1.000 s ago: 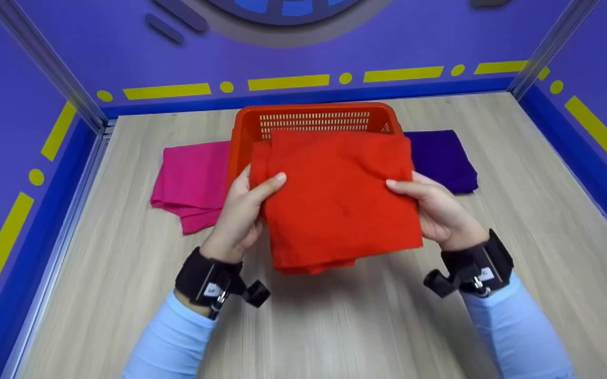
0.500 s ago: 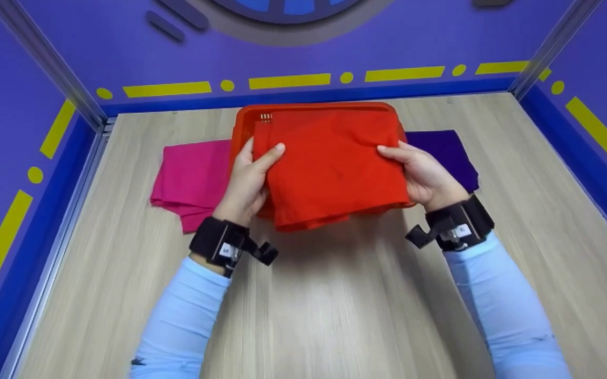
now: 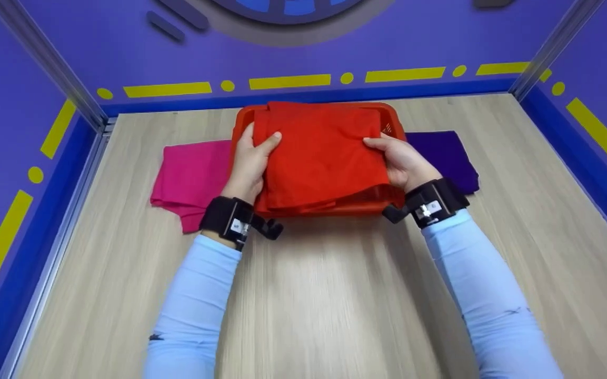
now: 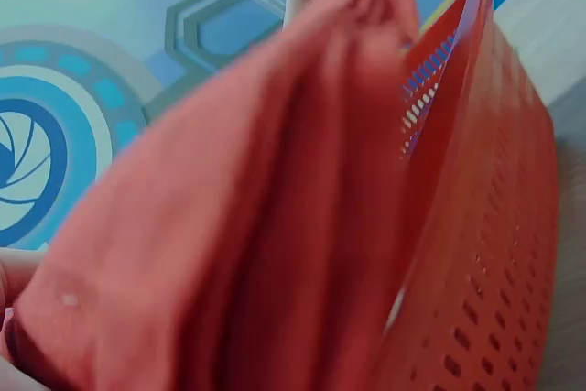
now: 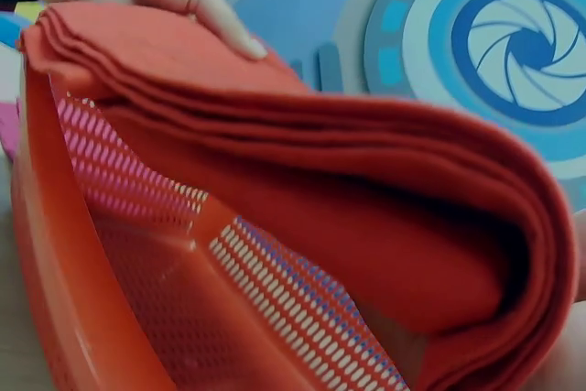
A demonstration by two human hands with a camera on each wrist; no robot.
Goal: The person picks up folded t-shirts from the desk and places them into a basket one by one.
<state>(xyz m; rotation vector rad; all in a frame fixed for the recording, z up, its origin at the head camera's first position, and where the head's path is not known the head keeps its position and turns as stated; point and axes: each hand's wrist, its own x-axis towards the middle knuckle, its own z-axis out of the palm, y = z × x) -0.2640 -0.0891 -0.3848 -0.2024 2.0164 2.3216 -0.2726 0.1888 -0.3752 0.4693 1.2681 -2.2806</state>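
Both hands hold a folded red cloth (image 3: 324, 152) over the red plastic basket (image 3: 395, 118). My left hand (image 3: 250, 163) grips its left edge, thumb on top and fingers underneath. At the opposite edge my right hand (image 3: 403, 158) pinches it the same way. The right wrist view shows the stacked layers of the cloth (image 5: 320, 135) curving round at one end, with the perforated basket wall (image 5: 284, 290) and basket floor visible below. In the left wrist view the cloth (image 4: 229, 199) hangs beside the basket's outer wall (image 4: 494, 254).
A folded pink cloth (image 3: 192, 179) lies left of the basket, and a folded dark purple cloth (image 3: 445, 160) lies right of it. Blue-purple panels (image 3: 335, 52) with yellow marks stand round the wooden table (image 3: 314, 295) at the back and sides.
Both hands have carried the red cloth forward, away from the body, from in front of the basket to over it. The pink and purple cloths stay put.
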